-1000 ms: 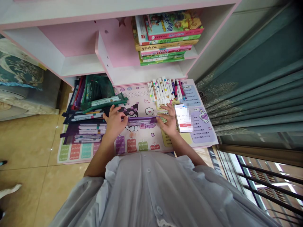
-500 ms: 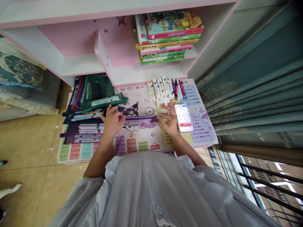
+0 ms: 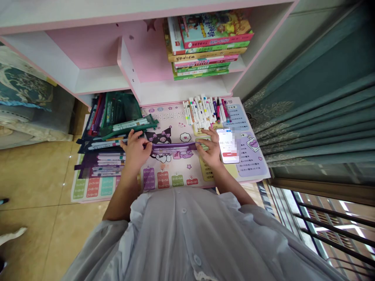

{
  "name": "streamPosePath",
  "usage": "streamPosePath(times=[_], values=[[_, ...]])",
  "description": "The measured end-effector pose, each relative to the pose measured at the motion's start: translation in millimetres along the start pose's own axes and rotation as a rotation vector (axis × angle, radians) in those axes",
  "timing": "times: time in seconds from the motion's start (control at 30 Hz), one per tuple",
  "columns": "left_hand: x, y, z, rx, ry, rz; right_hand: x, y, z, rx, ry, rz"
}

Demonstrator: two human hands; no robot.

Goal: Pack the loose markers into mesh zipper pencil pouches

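Open over the mat (image 3: 172, 117) beyond the pouch (image 3: 174, 146); hemmed by pouch stack (image 3: 111, 128) left, markers (image 3: 203, 111) and phone (image 3: 227, 145) right, shelf (image 3: 175, 90) behind.

Glossy printed desk mat (image 3: 175, 177); translucent purple plastic pouch (image 3: 174, 147); glossy phone (image 3: 227, 145).

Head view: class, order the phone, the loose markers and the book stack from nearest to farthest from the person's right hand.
1. Phone, right beside the right hand.
2. Loose markers, just ahead of it.
3. Book stack, up on the shelf.
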State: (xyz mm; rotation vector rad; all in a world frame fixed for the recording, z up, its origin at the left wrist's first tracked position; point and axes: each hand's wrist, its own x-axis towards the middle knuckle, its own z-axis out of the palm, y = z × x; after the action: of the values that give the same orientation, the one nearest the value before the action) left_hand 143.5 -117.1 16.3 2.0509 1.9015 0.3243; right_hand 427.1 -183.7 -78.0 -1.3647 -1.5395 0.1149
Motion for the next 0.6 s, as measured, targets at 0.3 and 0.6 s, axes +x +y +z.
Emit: streamPosePath(times=[0.3, 0.6], values=[[1, -8, -3.5, 0.000, 0.024, -0.031, 1, 0, -1, -0.014, 0.010, 0.003], [-1, -12, -7.4, -0.009, 0.079, -0.063, 0, 2, -1, -0.004, 0.024, 0.000]])
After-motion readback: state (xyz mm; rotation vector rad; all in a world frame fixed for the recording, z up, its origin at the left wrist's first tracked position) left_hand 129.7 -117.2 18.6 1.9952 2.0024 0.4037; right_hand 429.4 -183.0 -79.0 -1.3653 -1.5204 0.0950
